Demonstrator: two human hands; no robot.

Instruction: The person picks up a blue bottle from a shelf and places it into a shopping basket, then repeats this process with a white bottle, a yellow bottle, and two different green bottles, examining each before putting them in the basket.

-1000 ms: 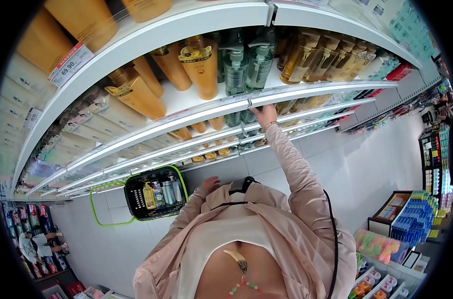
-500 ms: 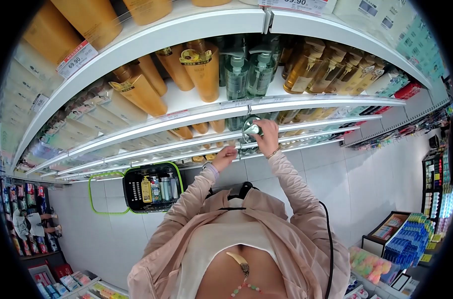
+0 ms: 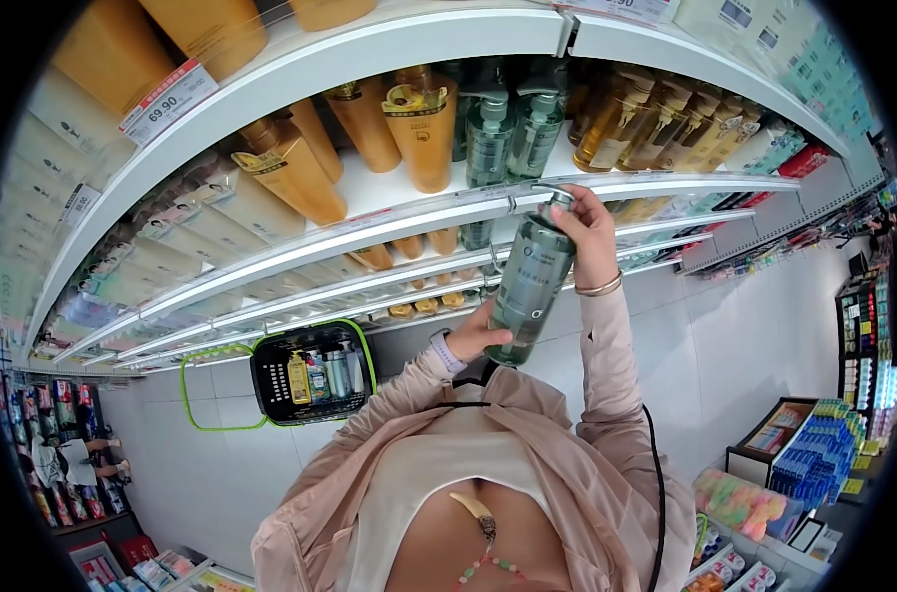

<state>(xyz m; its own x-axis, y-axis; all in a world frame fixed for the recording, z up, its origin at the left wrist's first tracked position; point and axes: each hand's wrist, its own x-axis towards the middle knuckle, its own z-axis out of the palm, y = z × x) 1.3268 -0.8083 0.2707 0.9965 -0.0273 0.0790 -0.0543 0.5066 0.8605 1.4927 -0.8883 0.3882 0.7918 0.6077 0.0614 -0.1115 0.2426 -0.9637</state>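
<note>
I hold a tall green pump bottle [image 3: 528, 279] upright in front of the shelves with both hands. My right hand [image 3: 586, 235] grips its upper part near the pump head. My left hand [image 3: 477, 335] cups its base from below. The bottle is level with the shelf edge [image 3: 419, 217] that carries two matching green bottles [image 3: 510, 134] and several amber bottles [image 3: 424, 128].
A black shopping basket [image 3: 313, 373] with green handles sits on the white floor at the left, holding several bottles. Curved white shelves with price tags [image 3: 168, 99] fill the top. Display racks [image 3: 813, 459] stand at the lower right and lower left.
My right hand has pulled the green bottle out from the lower shelf and raised it. My left hand has come up from near my chest and now supports the bottle's base.
</note>
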